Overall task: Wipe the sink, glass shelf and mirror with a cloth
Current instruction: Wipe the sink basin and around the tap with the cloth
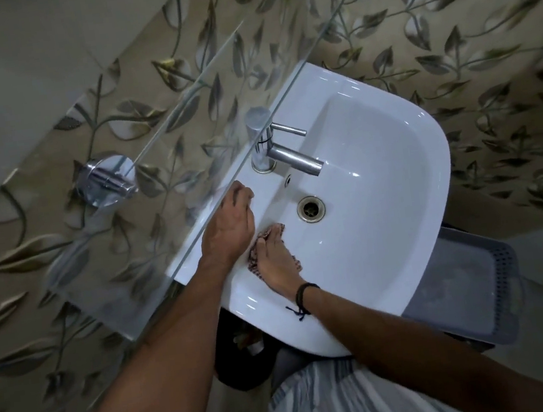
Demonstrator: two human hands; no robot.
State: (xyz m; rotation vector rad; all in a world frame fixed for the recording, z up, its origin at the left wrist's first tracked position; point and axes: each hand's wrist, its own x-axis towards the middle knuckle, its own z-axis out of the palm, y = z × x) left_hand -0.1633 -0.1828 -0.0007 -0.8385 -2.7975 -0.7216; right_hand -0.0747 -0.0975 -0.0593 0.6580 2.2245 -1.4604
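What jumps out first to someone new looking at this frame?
The white sink fills the centre, with the right hand pressing a patterned cloth onto the basin beside the drain. The left hand rests on the ledge near the chrome tap, at the edge of the glass shelf that cuts diagonally across the leaf-patterned wall tiles.

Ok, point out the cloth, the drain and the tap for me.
cloth (276, 229): head view, on the bunched end nearest the drain.
drain (311, 209): head view, on its dark centre opening.
tap (295, 160): head view, midway along the spout.
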